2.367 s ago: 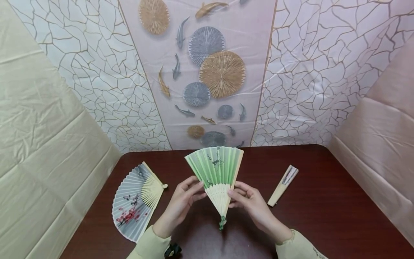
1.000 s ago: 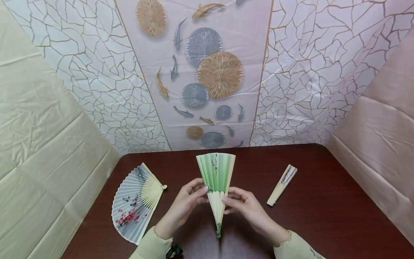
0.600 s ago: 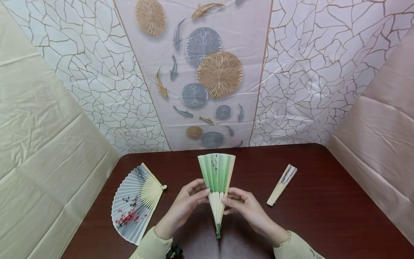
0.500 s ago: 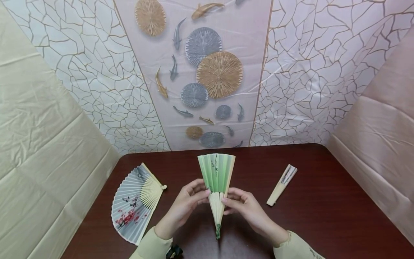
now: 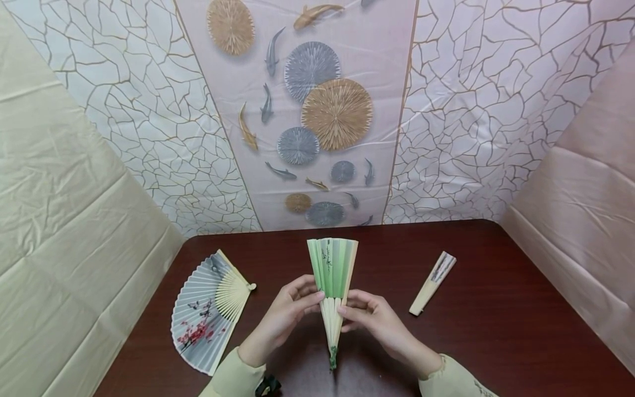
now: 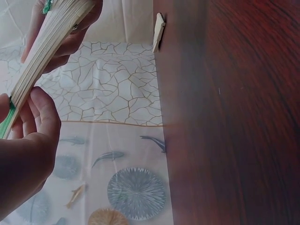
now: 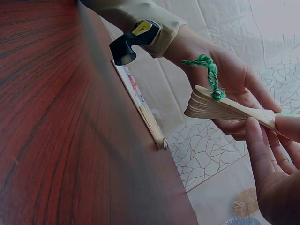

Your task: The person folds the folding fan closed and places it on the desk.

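One left hand (image 5: pixel 284 315) and one right hand (image 5: pixel 375 318) pinch a half-folded green fan (image 5: pixel 334 273) above the counter (image 5: pixel 501 309) (a spread grey fan (image 5: pixel 202 315) lies near the counter's left edge).

Bright, soft and fairly even in the head view, with pale glare on the crackle-patterned wall cloth (image 5: pixel 466 110) and a pinkish cast at upper right. Softly shadowed, with a faint sheen, on the bench (image 5: pixel 384 264) below the hands (image 5: pixel 283 314). Stretched toward the edges by wide-angle distortion. Dimmer in both wrist views, shading the hands against the wall cloth and smearing reflections across the bench.
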The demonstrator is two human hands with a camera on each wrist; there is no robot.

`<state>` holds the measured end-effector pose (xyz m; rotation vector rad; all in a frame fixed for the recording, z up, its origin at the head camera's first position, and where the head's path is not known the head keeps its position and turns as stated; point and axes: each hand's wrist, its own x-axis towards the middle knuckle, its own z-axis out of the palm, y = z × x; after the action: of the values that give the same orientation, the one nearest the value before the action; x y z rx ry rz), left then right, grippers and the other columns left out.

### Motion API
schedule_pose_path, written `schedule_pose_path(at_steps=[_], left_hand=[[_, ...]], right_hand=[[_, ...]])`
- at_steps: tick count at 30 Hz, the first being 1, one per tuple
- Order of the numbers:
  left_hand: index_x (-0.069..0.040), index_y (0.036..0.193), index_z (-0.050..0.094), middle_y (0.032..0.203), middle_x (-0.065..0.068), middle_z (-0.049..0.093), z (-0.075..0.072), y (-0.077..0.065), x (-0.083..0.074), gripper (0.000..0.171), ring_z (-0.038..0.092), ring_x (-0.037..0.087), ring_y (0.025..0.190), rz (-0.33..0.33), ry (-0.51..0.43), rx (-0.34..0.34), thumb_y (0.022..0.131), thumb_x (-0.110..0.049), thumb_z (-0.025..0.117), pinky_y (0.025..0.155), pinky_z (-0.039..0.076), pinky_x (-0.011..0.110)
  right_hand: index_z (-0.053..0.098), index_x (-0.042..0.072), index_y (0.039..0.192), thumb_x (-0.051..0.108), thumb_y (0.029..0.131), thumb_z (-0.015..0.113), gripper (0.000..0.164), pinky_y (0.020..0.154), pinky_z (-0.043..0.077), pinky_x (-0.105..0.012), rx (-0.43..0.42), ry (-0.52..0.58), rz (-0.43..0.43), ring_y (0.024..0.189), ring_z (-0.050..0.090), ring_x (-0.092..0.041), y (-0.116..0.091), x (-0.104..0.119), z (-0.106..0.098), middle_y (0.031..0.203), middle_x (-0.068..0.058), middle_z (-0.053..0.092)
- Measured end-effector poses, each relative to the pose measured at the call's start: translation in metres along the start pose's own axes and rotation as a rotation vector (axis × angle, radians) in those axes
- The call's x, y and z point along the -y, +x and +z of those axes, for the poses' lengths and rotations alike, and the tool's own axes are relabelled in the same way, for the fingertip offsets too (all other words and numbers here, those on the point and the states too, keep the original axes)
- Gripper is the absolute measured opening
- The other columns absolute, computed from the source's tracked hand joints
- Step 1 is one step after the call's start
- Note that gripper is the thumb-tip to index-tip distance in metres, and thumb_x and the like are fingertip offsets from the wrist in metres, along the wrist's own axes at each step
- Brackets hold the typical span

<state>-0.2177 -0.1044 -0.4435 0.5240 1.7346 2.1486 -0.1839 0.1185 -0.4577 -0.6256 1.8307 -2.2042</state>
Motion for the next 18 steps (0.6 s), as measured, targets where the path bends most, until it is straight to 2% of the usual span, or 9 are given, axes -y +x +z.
schedule_pose_path(at_steps=[10,18], left_hand=[[0.001,0.132,0.056,0.116,0.007,0.068,0.0012,-0.0010,-0.0018,0.035,0.066,0.018,0.103,0.009,-0.007,0.025,0.098,-0.005,0.063,0.090,0.057,0.035],[0.001,0.133,0.055,0.116,0.007,0.068,0.0009,-0.0012,-0.0008,0.036,0.066,0.017,0.103,-0.012,0.003,0.015,0.099,-0.007,0.063,0.090,0.056,0.036]], right_hand=[[0.054,-0.017,0.128,0.005,0.099,0.062,0.037,0.079,0.062,-0.040,0.004,-0.004,-0.004,0.097,0.070,-0.017,-0.0014,0.0021,0.0015,0.113,-0.014,0.071],[0.053,-0.017,0.127,0.005,0.099,0.063,0.037,0.079,0.062,-0.039,0.004,-0.004,0.008,0.096,0.070,-0.017,-0.0024,0.0012,0.0017,0.112,-0.014,0.071]])
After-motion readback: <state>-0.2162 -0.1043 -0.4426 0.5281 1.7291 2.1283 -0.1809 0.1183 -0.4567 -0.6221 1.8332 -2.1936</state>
